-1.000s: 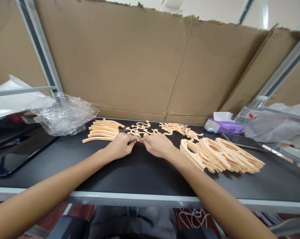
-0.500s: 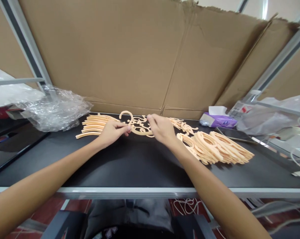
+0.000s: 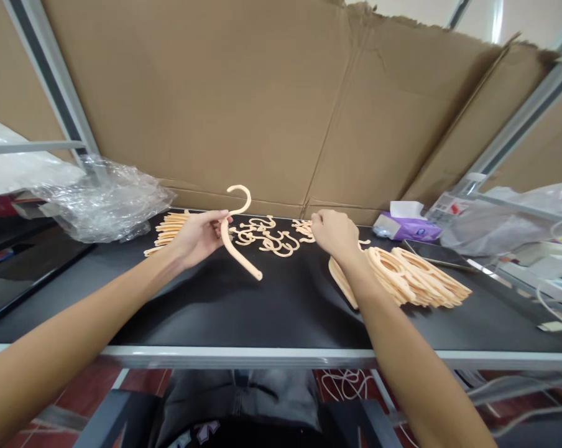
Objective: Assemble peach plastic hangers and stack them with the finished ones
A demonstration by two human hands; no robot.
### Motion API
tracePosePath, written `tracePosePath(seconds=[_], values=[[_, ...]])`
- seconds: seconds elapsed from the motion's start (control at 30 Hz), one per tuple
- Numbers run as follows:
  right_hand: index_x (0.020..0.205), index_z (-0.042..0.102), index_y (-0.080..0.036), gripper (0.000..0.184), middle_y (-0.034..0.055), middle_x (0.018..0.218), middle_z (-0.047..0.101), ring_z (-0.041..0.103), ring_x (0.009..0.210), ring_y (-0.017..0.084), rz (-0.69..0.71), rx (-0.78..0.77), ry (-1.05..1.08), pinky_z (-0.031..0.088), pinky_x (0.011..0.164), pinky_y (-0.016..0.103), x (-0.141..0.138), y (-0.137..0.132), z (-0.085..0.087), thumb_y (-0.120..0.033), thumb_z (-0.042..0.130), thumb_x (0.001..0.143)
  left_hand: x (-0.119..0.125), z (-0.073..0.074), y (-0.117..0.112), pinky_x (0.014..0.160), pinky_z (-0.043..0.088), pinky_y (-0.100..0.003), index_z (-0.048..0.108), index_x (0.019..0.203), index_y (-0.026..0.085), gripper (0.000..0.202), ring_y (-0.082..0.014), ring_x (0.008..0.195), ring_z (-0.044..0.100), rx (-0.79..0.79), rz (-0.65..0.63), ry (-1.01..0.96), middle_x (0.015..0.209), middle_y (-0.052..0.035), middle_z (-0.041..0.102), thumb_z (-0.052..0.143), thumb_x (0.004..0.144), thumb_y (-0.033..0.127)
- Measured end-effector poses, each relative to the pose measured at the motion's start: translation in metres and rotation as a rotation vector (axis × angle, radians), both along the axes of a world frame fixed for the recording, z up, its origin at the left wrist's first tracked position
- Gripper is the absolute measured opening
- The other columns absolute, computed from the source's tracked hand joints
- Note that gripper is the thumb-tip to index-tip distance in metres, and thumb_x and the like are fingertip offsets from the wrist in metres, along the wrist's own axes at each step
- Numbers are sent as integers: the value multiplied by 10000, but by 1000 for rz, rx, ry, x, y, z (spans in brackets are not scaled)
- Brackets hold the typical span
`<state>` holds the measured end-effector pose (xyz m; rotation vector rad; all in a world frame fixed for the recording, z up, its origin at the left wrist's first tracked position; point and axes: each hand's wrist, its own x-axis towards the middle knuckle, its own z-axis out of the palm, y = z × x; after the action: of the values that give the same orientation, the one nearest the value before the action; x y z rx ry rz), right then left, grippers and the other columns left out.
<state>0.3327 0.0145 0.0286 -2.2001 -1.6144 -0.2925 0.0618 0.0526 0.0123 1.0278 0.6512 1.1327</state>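
Note:
My left hand (image 3: 198,235) is closed on a peach plastic hook-and-arm hanger piece (image 3: 237,239), held tilted above the black table (image 3: 271,305) with its hook up. My right hand (image 3: 333,231) reaches to a small heap of peach hanger parts (image 3: 304,229) at the back; its fingers are curled on them, and what they grip is hidden. Loose hook pieces (image 3: 269,236) lie between the hands. A stack of curved arm pieces (image 3: 168,227) sits behind the left hand. A fanned pile of ring-shaped hanger bodies (image 3: 411,277) lies right of my right wrist.
A cardboard sheet (image 3: 271,106) walls the back of the table. Crumpled clear plastic (image 3: 108,202) lies at the left, beside a dark tray (image 3: 24,274). A purple tissue pack (image 3: 405,225), a phone (image 3: 437,252) and white bags (image 3: 505,224) crowd the right. Cables hang below the table edge.
My left hand lifted the hook-and-arm piece off the table and tilted it. My right hand let go of it and moved right to the heap of parts at the back.

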Motion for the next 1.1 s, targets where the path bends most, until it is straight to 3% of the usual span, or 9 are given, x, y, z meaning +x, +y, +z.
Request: tracePosePath(seconds=[0.17,0.23,0.43,0.57,0.63,0.73,0.87,1.0,1.1], values=[[1049,751,-137,421,206,1111,737,673,1059,307,18,-128,-91,447,842,380,11,3,-6,-242,359,936,1,10,-8,751,545,-379,571,707,182,211,-193,756,630,64,-138,24,763,-57,630,620,853,327],[1039,753,-141,420,196,1089,743,678,1034,303,92,-135,-105,445,835,376,4,3,-9,-252,359,948,-1,15,-10,756,544,-408,518,666,200,278,-205,715,629,117,-135,49,697,-48,596,586,880,363],[1013,732,-149,368,150,1061,740,646,1037,253,556,-112,-185,412,918,351,-57,-9,-28,-260,381,990,-13,26,-6,561,476,-292,493,664,208,346,-77,385,241,111,-31,6,487,72,256,492,964,382],[1100,710,-156,343,115,1124,722,600,1083,226,778,-78,-192,383,963,335,-86,-21,-36,-263,397,1009,-17,27,-2,491,432,-250,518,669,195,349,-83,399,206,100,20,-66,488,62,250,450,959,377],[1117,700,-147,353,123,1147,714,586,1100,236,752,-75,-209,375,966,347,-86,-22,-34,-265,383,1016,-16,26,-1,507,447,-250,550,681,179,339,-91,416,242,78,11,-111,493,46,281,427,945,352],[1078,705,-130,371,150,1134,714,591,1081,265,587,-96,-227,381,938,372,-72,-17,-28,-245,360,1011,-12,23,-3,580,491,-273,594,698,154,334,-103,457,339,87,-32,-116,516,18,341,422,922,332],[982,718,-112,388,172,1072,721,607,1049,291,445,-118,-228,390,918,393,-54,-8,-26,-227,348,1001,-8,21,-10,707,534,-357,617,746,161,292,-152,574,515,236,-90,43,604,-31,484,511,890,393],[1004,718,-121,348,154,1062,727,614,1037,277,517,-104,-182,406,924,390,-56,-7,-33,-213,382,997,-7,21,-12,725,535,-374,601,790,188,250,-184,673,603,430,-69,174,702,-40,588,629,821,435],[1055,711,-120,328,142,1079,722,611,1051,246,698,-61,-145,419,954,372,-72,-10,-39,-203,398,1003,-9,17,-6,684,522,-329,607,811,184,242,-156,659,606,620,174,292,732,-20,632,728,752,386]])
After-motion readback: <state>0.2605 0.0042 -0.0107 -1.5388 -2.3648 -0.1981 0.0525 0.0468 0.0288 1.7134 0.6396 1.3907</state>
